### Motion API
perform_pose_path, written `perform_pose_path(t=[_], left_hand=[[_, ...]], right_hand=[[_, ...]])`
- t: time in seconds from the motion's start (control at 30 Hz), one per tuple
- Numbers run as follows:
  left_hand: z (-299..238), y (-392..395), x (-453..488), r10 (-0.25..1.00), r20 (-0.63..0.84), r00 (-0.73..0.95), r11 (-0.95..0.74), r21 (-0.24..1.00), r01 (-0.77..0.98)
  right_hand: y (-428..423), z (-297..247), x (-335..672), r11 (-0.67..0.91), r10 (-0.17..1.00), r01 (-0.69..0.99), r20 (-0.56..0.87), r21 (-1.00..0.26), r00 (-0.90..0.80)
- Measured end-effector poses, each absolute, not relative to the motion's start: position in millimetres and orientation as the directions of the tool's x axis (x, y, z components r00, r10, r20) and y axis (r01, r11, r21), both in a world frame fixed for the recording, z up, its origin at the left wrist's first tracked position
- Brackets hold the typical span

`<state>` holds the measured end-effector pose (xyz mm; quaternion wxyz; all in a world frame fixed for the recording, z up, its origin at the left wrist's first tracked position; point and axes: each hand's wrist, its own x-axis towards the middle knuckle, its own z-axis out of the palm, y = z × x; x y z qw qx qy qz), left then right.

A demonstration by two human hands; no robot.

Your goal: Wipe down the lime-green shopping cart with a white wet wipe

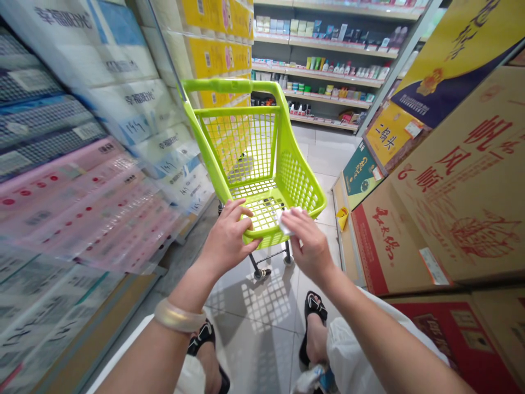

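A lime-green plastic shopping cart (301,169) stands upright before me, with a slotted basket and small wheels on dark metal legs. My left hand (227,235) is closed on the near left corner of its rim, fingers over the edge and thumb outside. A small white wipe or tissue (286,223) sits under the fingers of my right hand (307,241), which presses it against the near right part of the rim. The cart's handle (229,85) is at the far end, away from both hands. No goods show inside the basket.
Wrapped paper packs (135,109) are stacked on the left, and yellow packs (217,54) stand behind the cart. Cardboard boxes (463,180) line the right side. Shelves of bottles and small boxes (328,71) stand at the back. Pale floor tiles (270,301) lie below.
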<state>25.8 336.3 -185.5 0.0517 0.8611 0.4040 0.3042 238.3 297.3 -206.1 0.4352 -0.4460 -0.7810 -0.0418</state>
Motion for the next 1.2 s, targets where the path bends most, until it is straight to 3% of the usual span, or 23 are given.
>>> perform_pose_path(t=[0.13,0.37,0.53,0.83,1.07,1.2], left_hand=[[-183,336,25,0.732,0.464,0.499,-0.666,0.329,0.67],[-185,336,27,0.726,0.477,0.496,-0.67,0.328,0.666],[-185,336,25,0.714,0.479,0.51,-0.68,0.301,0.669],[-184,339,26,0.728,0.468,0.501,-0.671,0.336,0.661],[-188,339,27,0.708,0.513,0.485,-0.683,0.324,0.655],[-187,340,26,0.715,0.495,0.494,-0.681,0.334,0.651]], right_hand=[[284,-207,210,0.709,0.606,0.672,0.671,-0.213,-0.427],[293,-207,224,0.577,0.639,0.783,0.725,-0.233,-0.254],[285,-208,206,0.746,0.538,0.649,0.709,-0.149,-0.456],[296,-216,254,0.468,0.661,0.851,0.734,-0.241,-0.156],[288,-218,221,0.662,0.598,0.731,0.703,-0.164,-0.384],[301,-216,254,0.567,0.646,0.794,0.716,-0.218,-0.265]])
